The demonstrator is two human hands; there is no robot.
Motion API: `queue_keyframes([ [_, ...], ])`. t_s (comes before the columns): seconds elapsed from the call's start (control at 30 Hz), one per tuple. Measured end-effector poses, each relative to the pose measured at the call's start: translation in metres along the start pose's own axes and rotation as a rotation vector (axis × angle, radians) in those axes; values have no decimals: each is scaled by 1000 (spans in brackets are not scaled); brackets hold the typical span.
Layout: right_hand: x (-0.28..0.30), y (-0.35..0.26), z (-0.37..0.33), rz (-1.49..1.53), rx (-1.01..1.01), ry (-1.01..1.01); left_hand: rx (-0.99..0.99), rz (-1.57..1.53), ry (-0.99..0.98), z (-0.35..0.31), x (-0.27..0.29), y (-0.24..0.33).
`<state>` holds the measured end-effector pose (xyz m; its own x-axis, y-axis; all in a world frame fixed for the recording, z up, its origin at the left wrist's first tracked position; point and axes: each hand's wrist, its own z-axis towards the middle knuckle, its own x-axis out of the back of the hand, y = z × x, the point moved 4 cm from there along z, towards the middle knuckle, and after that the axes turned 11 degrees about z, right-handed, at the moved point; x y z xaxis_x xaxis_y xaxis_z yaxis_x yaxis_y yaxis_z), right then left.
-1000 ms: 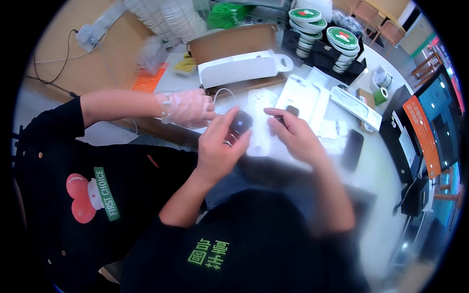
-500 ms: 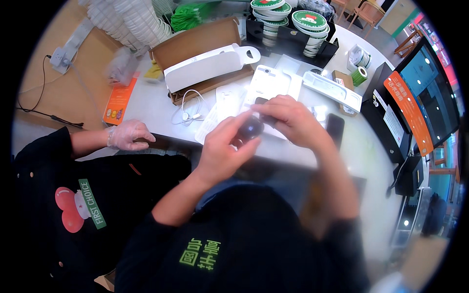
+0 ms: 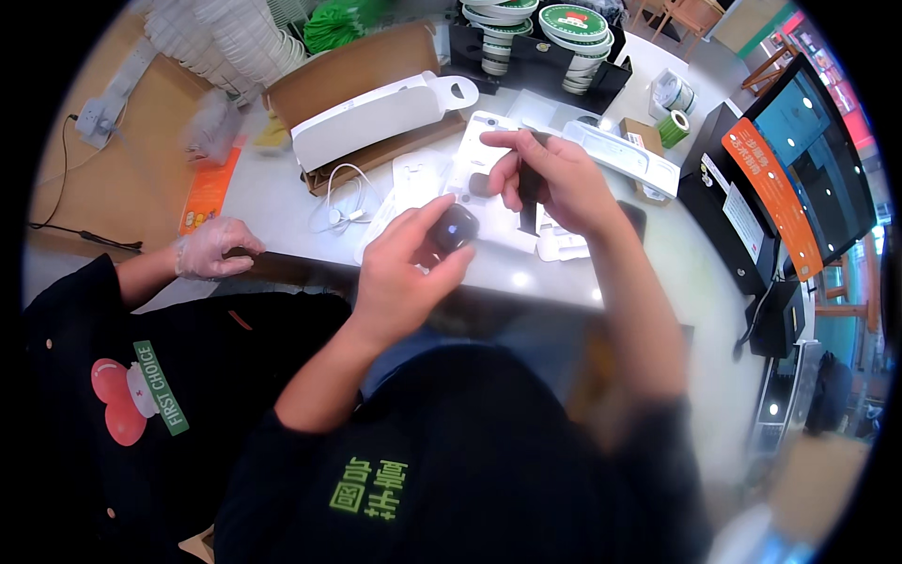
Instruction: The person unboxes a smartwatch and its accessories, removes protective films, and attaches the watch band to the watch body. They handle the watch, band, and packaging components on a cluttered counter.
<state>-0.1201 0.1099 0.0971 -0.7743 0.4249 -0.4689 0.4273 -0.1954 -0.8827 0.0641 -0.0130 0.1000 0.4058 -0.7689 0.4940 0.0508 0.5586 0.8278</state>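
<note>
Right hand (image 3: 568, 183) has drawn away from the left hand (image 3: 396, 268) since the earlier frame. Left grips dark watch case (image 3: 457, 228); right pinches dark strap (image 3: 530, 186). Case lies left and near of strap, whose long axis runs near-far, over the surface (image 3: 493, 270).

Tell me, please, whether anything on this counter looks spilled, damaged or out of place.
Nothing looks spilled or visibly damaged. Only the white cable beside the open brown box stands out mildly: it lies loosely looped on the counter rather than coiled neatly.
</note>
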Motion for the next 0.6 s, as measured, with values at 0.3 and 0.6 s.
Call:
queue_keyframes([
  [0.3, 80, 34, -23, -52, -225, 592, -11, 315, 65, 43, -50, -61],
  [0.6, 121, 66, -32, 10, -183, 767, -93, 560, 53, 78, -122, -75],
])
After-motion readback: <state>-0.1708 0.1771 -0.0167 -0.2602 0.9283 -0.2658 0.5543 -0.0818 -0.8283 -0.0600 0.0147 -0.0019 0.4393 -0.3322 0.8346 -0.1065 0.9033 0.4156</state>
